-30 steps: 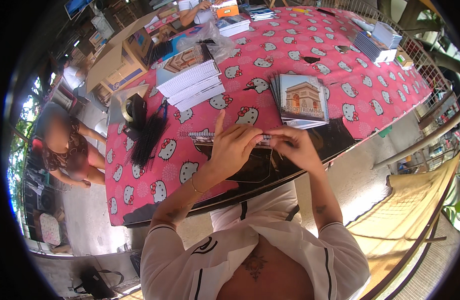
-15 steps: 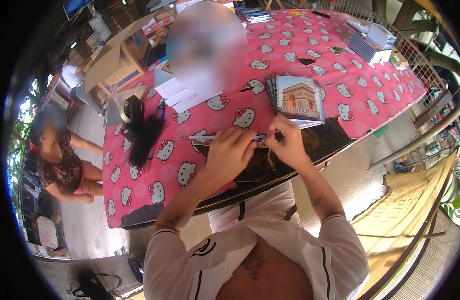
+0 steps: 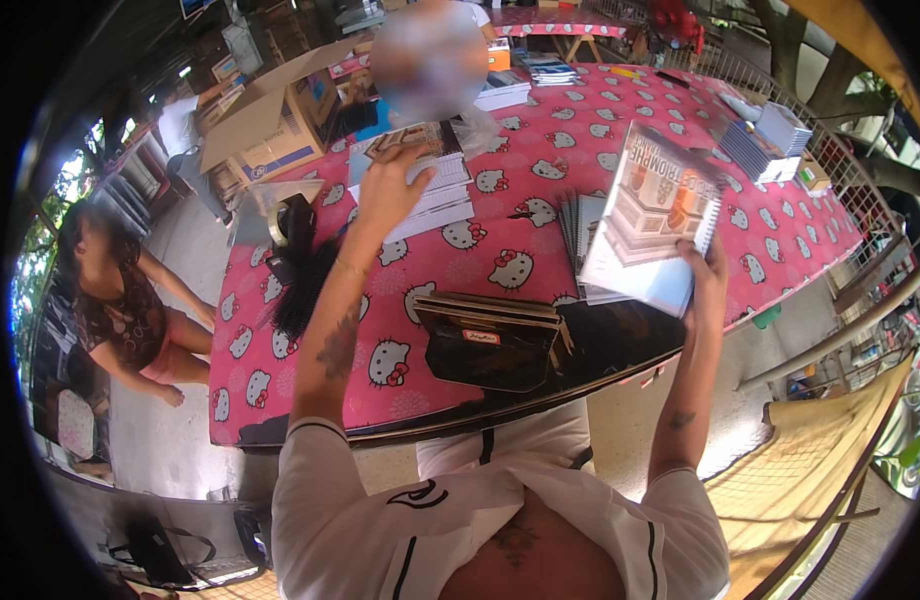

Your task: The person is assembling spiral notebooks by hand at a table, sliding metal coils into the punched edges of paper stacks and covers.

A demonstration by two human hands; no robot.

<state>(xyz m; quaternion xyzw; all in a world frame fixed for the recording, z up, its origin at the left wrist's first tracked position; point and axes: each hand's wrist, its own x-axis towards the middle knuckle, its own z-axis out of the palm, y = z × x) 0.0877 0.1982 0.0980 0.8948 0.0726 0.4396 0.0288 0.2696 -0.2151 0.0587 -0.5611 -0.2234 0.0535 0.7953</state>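
A long table [image 3: 780, 215] under a pink cartoon-cat cloth filled the view. On it sat a white stack of booklets [image 3: 430, 195], a black stapling device [image 3: 490, 340] (near the person's edge) and a smaller booklet pile [image 3: 575, 225]. The right hand [image 3: 708, 272] gripped a spiral-bound booklet [image 3: 652, 215] by its lower corner, raised above that pile. The left hand [image 3: 388, 185], fingers loosely curled, rested on the white stack.

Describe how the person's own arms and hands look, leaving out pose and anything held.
Both forearms are bare, under short white sleeves with thin black trim. The left hand has a thin bracelet at the wrist and a dark forearm tattoo. The right hand shows no ring or glove; small tattoo below.
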